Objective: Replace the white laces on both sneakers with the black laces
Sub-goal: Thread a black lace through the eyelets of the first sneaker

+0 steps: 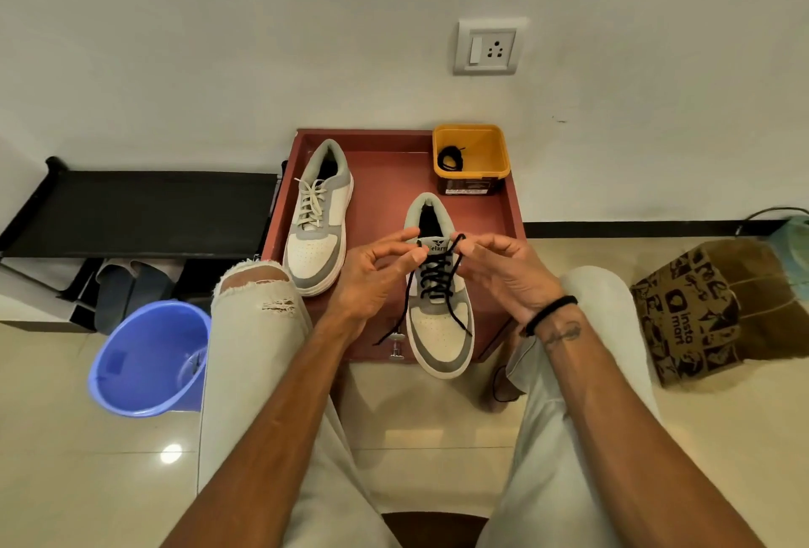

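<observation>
Two sneakers – two hands, two black laces, one white lace – one yellow tub.

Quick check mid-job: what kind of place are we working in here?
Probably a home, near an entryway or hall: a low black shoe rack with footwear under it, a tiled floor, a wall socket, and a blue bucket beside the small red table.

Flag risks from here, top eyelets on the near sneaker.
1. The black lace has its tails hanging unevenly over the toe; pulling at the top could leave one side short.
2. The near sneaker overhangs the red table edge and could slip off.
3. The far sneaker is still white-laced.
</observation>
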A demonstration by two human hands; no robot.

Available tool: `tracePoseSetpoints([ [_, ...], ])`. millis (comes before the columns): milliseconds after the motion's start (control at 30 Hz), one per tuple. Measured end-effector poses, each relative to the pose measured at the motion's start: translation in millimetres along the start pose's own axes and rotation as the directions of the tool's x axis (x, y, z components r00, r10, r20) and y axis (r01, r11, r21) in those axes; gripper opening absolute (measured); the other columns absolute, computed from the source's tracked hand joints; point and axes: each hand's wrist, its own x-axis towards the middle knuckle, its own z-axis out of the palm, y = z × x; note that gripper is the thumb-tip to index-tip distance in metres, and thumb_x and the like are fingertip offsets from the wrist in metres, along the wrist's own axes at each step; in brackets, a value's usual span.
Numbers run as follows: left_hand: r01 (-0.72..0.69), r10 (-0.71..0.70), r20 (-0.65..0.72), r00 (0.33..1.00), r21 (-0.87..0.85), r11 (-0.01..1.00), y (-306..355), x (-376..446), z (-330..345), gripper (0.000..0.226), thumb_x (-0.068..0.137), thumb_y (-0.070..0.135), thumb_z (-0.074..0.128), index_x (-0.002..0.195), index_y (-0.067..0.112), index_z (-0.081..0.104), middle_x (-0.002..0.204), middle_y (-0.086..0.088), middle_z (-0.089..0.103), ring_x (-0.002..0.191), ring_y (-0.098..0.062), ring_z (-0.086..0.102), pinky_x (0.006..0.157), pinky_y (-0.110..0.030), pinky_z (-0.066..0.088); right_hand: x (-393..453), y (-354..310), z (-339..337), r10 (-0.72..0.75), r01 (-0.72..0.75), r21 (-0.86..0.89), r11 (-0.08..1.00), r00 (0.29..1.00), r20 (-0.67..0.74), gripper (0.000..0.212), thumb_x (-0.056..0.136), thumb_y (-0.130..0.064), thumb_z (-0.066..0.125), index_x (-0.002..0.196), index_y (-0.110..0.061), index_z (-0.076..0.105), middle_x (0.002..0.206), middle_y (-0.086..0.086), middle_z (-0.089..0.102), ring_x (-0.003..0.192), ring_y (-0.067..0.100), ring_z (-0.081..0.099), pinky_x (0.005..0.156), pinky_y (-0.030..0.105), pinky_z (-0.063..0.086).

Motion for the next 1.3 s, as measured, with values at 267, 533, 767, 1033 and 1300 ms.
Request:
tracePoseSetpoints([
  [267, -0.151, 0.164, -0.08, 0.983, 0.145, 0.978, -9, 30, 27, 0.015, 0.1, 0.029, 0.067, 0.108, 0.02, 0.077, 0.094, 0.004, 0.078, 0.091, -0.012, 0.074, 0.085, -0.032, 0.059, 22, 7, 18, -0.114, 0.128, 0.059, 0.99, 0.973, -0.201, 0.003, 0.101, -0.016, 0.062, 0.1, -0.013, 0.062, 0.099, 0.015, 0.073, 0.087, 0.024, 0.07, 0.081, 0.036, 0.058],
  [533, -0.237, 0.246, 0.033, 0.969, 0.424, 0.874, -17, 37, 30, 0.029, 0.103, 0.024, 0.061, 0.13, 0.017, 0.07, 0.088, 0.008, 0.074, 0.087, 0.0, 0.07, 0.083, -0.016, 0.055, 35, 20, 14, -0.177, 0.149, -0.13, 0.98, 0.953, -0.244, 0.009, 0.102, -0.008, 0.059, 0.107, -0.012, 0.065, 0.085, 0.007, 0.069, 0.076, 0.019, 0.066, 0.071, 0.029, 0.057],
  [767, -0.331, 0.314, 0.147, 0.938, 0.648, 0.685, -26, 36, 13, 0.029, 0.106, 0.021, 0.054, 0.131, 0.017, 0.068, 0.097, 0.008, 0.071, 0.083, -0.004, 0.066, 0.08, -0.029, 0.057, 34, 16, 12, -0.144, 0.095, -0.167, 0.981, 0.939, -0.313, 0.009, 0.097, -0.003, 0.064, 0.097, -0.011, 0.069, 0.075, 0.008, 0.07, 0.058, 0.011, 0.06, 0.052, 0.019, 0.047],
  [1033, -0.391, 0.313, 0.244, 0.918, 0.687, 0.612, -22, 27, 13, 0.031, 0.108, 0.02, 0.048, 0.137, 0.03, 0.057, 0.1, 0.007, 0.07, 0.087, -0.011, 0.067, 0.078, -0.038, 0.06, 32, 20, 11, -0.286, 0.135, -0.442, 0.887, 0.912, -0.293, 0.01, 0.089, -0.009, 0.077, 0.095, -0.005, 0.071, 0.084, 0.01, 0.077, 0.065, 0.016, 0.07, 0.065, 0.026, 0.058],
  [1300, -0.283, 0.229, 0.17, 0.958, 0.675, 0.681, -15, 27, 21, 0.027, 0.102, 0.022, 0.061, 0.116, 0.032, 0.04, 0.089, 0.008, 0.073, 0.068, -0.012, 0.07, 0.065, -0.045, 0.06, 23, 18, 15, -0.129, 0.115, -0.333, 0.936, 0.992, -0.018, 0.027, 0.088, 0.007, 0.071, 0.105, -0.014, 0.077, 0.1, 0.008, 0.079, 0.092, 0.02, 0.076, 0.084, 0.032, 0.061],
])
